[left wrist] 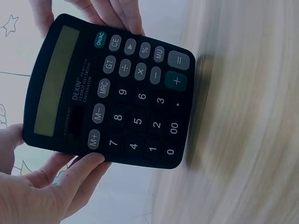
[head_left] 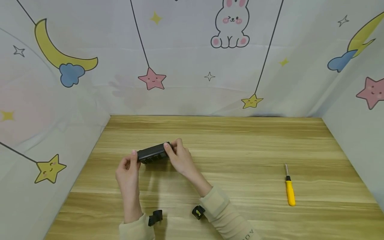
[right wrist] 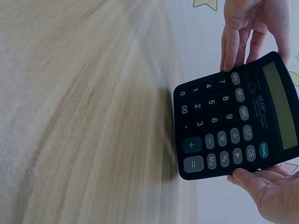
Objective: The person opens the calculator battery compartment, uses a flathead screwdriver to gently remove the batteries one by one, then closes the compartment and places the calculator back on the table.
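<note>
Sleeves, two, cream, each with a black wrist mount beside it. Screwdriver, one, yellow handle, lying at the right. Left hand, gripping the calculator's M+ side; right hand, gripping its ON/AC side. Calculator, black, DEXIN, upright, display end up, over the left part of the wood-grain tabletop; contact below unclear. Backdrop, pale, printed with stars, moons, rabbit.

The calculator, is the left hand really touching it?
Touching. The left wrist view shows it: the left hand has a fingertip on the calculator edge, beside the M+ key.
</note>
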`<state>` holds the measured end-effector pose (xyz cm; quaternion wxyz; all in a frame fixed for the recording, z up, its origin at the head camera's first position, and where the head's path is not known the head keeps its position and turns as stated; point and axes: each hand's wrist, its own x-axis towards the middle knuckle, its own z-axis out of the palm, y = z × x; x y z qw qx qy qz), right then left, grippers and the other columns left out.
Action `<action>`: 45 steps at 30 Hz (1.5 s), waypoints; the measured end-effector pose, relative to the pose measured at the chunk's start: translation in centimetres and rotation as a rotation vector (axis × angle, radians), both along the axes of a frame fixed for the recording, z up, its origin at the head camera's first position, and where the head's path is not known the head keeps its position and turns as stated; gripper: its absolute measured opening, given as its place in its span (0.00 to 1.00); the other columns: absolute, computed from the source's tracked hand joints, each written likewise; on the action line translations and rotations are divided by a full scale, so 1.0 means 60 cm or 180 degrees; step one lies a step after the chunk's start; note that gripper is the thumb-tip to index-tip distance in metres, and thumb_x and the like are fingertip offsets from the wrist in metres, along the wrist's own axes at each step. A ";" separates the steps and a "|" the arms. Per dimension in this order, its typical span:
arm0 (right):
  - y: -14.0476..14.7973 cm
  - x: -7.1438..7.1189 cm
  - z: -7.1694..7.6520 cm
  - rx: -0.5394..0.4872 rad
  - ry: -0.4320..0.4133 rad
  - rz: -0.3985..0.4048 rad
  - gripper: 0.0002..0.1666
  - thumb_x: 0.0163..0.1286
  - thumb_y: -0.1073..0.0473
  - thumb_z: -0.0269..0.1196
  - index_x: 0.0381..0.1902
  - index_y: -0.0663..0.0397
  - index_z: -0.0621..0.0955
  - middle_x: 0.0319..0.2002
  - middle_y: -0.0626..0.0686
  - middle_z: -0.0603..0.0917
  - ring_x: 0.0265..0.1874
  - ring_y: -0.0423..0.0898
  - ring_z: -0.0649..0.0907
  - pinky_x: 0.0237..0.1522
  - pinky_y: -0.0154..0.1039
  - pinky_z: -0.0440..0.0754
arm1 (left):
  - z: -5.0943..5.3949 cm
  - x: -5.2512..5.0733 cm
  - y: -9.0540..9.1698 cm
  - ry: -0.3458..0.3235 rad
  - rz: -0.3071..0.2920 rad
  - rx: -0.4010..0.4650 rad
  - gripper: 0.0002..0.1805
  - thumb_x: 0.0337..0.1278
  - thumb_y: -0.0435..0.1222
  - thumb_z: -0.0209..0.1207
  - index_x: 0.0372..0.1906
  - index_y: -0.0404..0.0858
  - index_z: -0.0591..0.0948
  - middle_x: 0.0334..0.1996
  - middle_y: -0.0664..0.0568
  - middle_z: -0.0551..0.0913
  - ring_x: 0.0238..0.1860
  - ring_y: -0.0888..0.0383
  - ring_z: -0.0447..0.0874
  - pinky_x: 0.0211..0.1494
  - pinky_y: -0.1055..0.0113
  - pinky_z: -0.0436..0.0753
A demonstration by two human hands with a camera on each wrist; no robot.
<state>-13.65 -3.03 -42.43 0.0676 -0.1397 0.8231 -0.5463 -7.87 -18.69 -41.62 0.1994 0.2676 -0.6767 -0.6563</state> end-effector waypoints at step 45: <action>-0.016 0.002 -0.006 0.0209 -0.0241 0.0237 0.37 0.77 0.49 0.46 0.75 0.62 0.51 0.74 0.62 0.57 0.74 0.56 0.58 0.73 0.50 0.59 | -0.001 0.003 -0.007 -0.0595 -0.0256 -0.0167 0.18 0.58 0.38 0.63 0.48 0.30 0.78 0.51 0.43 0.79 0.36 0.77 0.76 0.39 0.86 0.75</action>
